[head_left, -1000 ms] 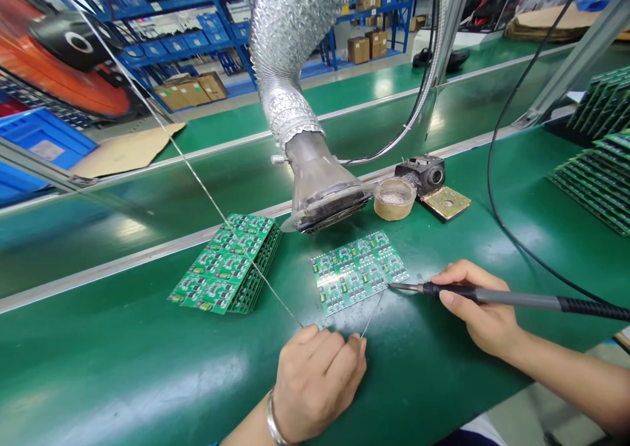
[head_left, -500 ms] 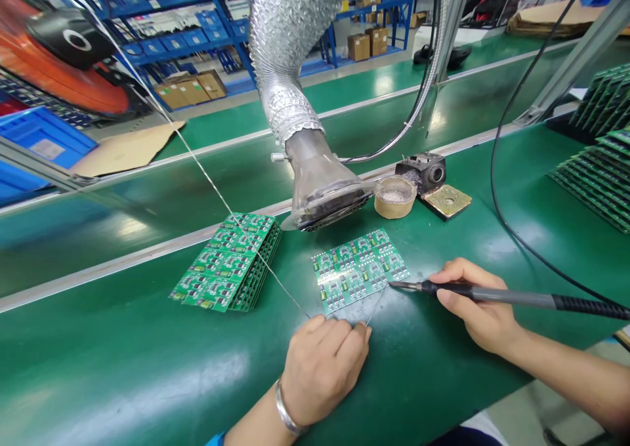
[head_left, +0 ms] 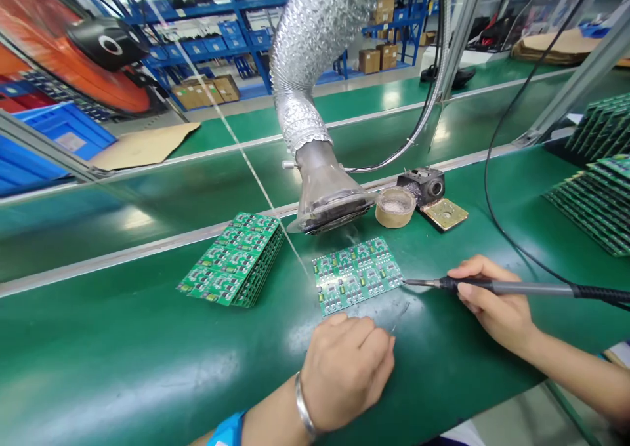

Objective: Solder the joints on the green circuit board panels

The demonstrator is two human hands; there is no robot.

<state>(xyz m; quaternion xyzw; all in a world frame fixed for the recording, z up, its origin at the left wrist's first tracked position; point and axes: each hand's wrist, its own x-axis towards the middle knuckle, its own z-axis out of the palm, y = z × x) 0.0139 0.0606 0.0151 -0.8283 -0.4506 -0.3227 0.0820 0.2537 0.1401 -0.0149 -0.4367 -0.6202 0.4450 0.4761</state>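
Observation:
A green circuit board panel [head_left: 357, 274] lies flat on the green bench. My right hand [head_left: 492, 305] grips a soldering iron [head_left: 497, 288] like a pen, its tip just off the panel's right edge. My left hand [head_left: 347, 367] rests curled on the bench just in front of the panel, fingers pinched on thin solder wire [head_left: 246, 161] that runs up and away to the far left; a short end pokes out by the fingertips. A metal bracelet sits on the left wrist.
A stack of green boards [head_left: 233, 261] lies to the left. A silver fume hose with clear hood [head_left: 327, 197] hangs over the panel's far side. Behind sit a round tin [head_left: 395, 208] and an iron stand [head_left: 426, 185]. More board stacks [head_left: 598, 197] are at right.
The iron tip has drawn back to the right off the panel's edge. My left hand has shifted right with the wire, whose free end now points away from the board.

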